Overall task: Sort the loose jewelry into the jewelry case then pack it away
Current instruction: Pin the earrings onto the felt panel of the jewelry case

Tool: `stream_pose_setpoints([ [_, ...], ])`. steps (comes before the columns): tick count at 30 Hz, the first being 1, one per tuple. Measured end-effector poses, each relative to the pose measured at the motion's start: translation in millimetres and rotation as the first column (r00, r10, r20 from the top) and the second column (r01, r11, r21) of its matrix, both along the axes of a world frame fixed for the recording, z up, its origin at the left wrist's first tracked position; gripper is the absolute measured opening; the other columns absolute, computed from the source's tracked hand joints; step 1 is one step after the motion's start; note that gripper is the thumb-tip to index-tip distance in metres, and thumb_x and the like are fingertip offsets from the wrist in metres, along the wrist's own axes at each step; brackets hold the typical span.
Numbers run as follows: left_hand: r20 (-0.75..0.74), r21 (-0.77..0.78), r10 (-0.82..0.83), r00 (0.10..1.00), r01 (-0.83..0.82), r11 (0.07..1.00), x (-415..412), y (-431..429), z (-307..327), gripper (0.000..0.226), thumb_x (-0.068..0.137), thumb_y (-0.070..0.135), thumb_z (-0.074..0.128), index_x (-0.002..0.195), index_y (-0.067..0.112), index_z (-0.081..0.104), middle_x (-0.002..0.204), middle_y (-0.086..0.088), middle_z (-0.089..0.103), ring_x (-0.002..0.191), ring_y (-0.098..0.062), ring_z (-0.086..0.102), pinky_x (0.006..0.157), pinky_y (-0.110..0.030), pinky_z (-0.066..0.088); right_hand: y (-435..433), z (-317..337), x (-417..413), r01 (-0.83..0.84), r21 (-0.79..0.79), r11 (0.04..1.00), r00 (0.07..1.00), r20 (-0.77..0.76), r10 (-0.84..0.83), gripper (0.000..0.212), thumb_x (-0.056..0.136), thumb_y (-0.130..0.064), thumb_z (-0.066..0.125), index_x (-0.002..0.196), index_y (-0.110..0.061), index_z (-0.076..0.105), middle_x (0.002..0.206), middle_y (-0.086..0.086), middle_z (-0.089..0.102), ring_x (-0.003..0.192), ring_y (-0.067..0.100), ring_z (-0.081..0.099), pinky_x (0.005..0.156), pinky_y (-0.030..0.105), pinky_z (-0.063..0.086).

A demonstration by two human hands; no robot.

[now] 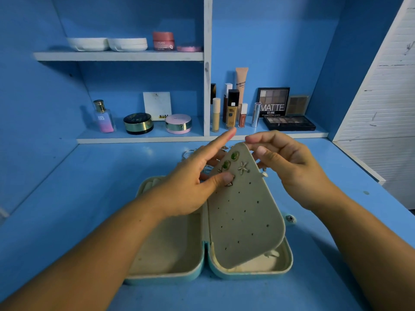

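1. Now the jewelry case (289,259) lies open flat on the blue desk (89,198), with its perforated earring panel (244,212) lifted from the right half
2. The right hand (289,167) pinches the panel's top corner between thumb and fingertips; a firm grip there should stop the flap flexing as a post goes in
3. The left hand (186,187) pinches a small stud (229,183) at the panel's left edge, with the thumb in front, fingers behind and the index finger stretched free; I cannot tell whether the post is through a hole
4. The step appears to be seating that stud: push it straight through, then fix the back from behind without twisting
5. Two green earrings (234,156) and a star-shaped earring (243,168) sit near the top, so the thumb should stay clear of them
6. More loose jewelry (190,153) lies on the desk just beyond the case, partly hidden by the hands, so sorting looks far from done
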State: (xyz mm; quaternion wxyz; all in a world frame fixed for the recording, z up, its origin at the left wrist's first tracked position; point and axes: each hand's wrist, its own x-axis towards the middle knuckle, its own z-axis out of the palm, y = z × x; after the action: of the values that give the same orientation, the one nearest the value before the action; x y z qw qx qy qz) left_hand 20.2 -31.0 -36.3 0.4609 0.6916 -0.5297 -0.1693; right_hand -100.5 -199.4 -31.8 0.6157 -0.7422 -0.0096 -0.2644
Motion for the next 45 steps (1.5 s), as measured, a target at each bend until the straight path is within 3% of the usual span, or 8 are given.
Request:
stream_pose_setpoints([
  [4,0.125,0.014,-0.005,0.992,0.003,1.000,4.8,4.3,2.4,0.069,0.088,0.041,0.050,0.140,0.066,0.013,0.115,0.012,0.046,0.113,0.001,0.045,0.096,-0.024,0.040,-13.8,-11.2,5.7,0.208,-0.156,0.966,0.969,-0.099,-0.224,0.022,0.098,-0.007,0.047,0.103,-0.022,0.062,0.097,-0.003,0.069,0.083,0.011,0.060,0.076,0.020,0.048],
  [7,0.135,0.003,-0.027,0.991,0.027,1.000,9.3,6.9,1.9,0.065,0.091,0.035,0.053,0.139,0.065,0.021,0.112,0.017,0.044,0.113,0.001,0.045,0.094,-0.018,0.040,-28.7,-18.7,8.0,0.361,-0.429,0.828,0.871,-0.164,-0.464,0.023,0.098,-0.012,0.046,0.100,-0.031,0.060,0.096,-0.011,0.066,0.086,0.009,0.061,0.073,0.018,0.047],
  [10,0.087,-0.056,-0.036,0.996,0.041,0.998,11.3,7.8,0.4,0.053,0.093,0.033,0.057,0.133,0.060,0.035,0.108,0.021,0.045,0.110,-0.003,0.048,0.086,-0.016,0.046,-41.4,-23.9,8.8,0.317,-0.640,0.700,0.805,-0.209,-0.555,0.021,0.096,-0.015,0.050,0.108,-0.026,0.063,0.100,-0.008,0.063,0.083,0.005,0.056,0.067,0.016,0.041],
  [15,0.065,-0.131,0.045,0.997,-0.036,0.991,16.2,13.8,-4.2,0.050,0.088,0.039,0.061,0.127,0.061,0.039,0.117,0.020,0.045,0.111,-0.001,0.049,0.086,-0.017,0.049,-54.4,-33.1,17.8,0.187,-0.791,0.583,0.794,-0.228,-0.564,0.022,0.093,-0.016,0.057,0.111,-0.022,0.068,0.115,0.003,0.061,0.108,0.025,0.049,0.091,0.034,0.042],
  [20,0.029,-0.132,0.060,0.998,-0.056,0.990,16.5,16.3,-6.0,0.054,0.092,0.024,0.060,0.129,0.058,0.040,0.118,0.012,0.047,0.109,-0.003,0.050,0.086,-0.020,0.050,-60.2,-34.3,26.4,0.228,-0.854,0.467,0.739,-0.160,-0.654,0.022,0.093,-0.019,0.056,0.111,-0.023,0.067,0.119,0.002,0.059,0.106,0.025,0.043,0.092,0.037,0.039],
  [31,-0.009,-0.129,0.050,0.999,-0.051,0.990,16.1,14.3,-5.8,0.060,0.093,0.012,0.062,0.129,0.056,0.042,0.119,0.006,0.049,0.109,-0.010,0.054,0.089,-0.034,0.053,-44.8,-39.7,44.3,0.273,-0.883,0.381,0.649,-0.123,-0.751,0.028,0.095,-0.039,0.050,0.111,-0.024,0.067,0.125,0.002,0.055,0.116,0.028,0.039,0.090,0.038,0.033],
  [39,-0.027,-0.134,0.041,0.999,-0.044,0.990,13.3,13.6,-3.8,0.060,0.093,0.008,0.062,0.130,0.051,0.042,0.118,0.005,0.049,0.105,-0.010,0.056,0.088,-0.030,0.054,-38.3,-37.4,47.1,0.337,-0.857,0.390,0.552,-0.155,-0.819,0.034,0.088,-0.053,0.053,0.101,-0.027,0.071,0.124,0.001,0.056,0.117,0.028,0.040,0.090,0.040,0.033],
  [45,-0.039,-0.126,0.048,0.998,-0.053,0.991,13.0,13.5,-4.0,0.059,0.093,0.009,0.062,0.130,0.050,0.042,0.118,0.006,0.049,0.103,-0.008,0.055,0.089,-0.033,0.053,-38.2,-21.1,60.9,0.262,-0.873,0.410,0.463,-0.259,-0.847,0.021,0.089,-0.042,0.058,0.096,-0.027,0.071,0.119,0.002,0.053,0.117,0.029,0.037,0.083,0.039,0.029],
])
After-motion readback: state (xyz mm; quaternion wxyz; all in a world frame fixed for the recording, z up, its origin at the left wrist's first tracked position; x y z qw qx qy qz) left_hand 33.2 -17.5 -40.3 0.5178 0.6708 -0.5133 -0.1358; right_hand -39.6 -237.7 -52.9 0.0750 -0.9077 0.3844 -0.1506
